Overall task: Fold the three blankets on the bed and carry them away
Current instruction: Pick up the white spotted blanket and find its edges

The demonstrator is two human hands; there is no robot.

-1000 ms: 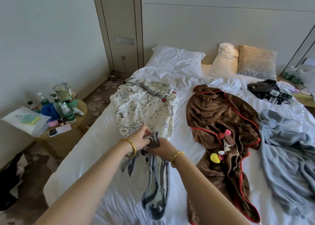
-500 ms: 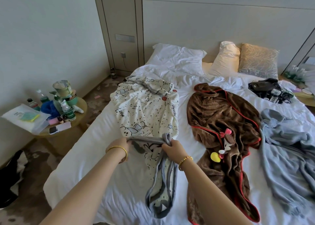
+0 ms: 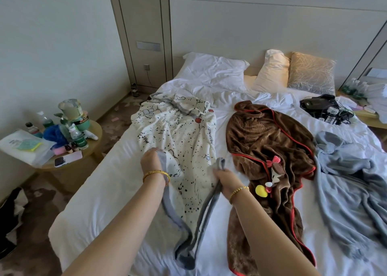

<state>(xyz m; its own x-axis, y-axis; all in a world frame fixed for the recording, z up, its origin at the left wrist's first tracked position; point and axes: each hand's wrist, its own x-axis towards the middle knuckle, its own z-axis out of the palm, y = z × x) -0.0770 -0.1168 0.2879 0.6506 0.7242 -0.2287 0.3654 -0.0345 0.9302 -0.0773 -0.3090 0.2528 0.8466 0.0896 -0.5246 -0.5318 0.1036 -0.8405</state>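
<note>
At far left a round bench stands just beside the bed, crowded with bottles, a phone and a plastic pouch. On the bed's left part lies the white spotted blanket; the left hand has its fingers clenched on the grey-edged near hem, and the right hand grips the same hem a little apart, the cloth sagging between them. Touching it on the right lies the brown blanket with red trim, crumpled, then the grey-blue blanket, overlapping the brown one's edge. Pillows line the headboard; black cables and devices sit at the bed's far right
</note>
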